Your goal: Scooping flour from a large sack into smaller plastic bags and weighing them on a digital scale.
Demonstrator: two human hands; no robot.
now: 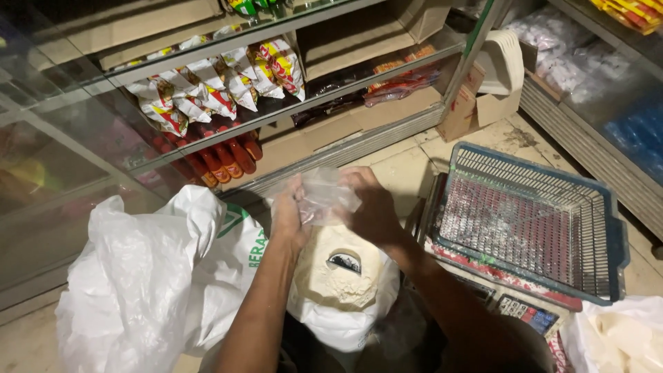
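Holding a small clear plastic bag (323, 198) pinched between my left hand (289, 215) and right hand (373, 207), seemingly spread open, I keep it directly above the white sack of pale flour (338, 280), both hands equally near.

Two hands, left hand (289, 215) and right hand (373, 206), share one clear plastic bag (323, 197). One blue wire basket (528, 217) sits on one scale (523, 311), beside one open flour sack (338, 276)
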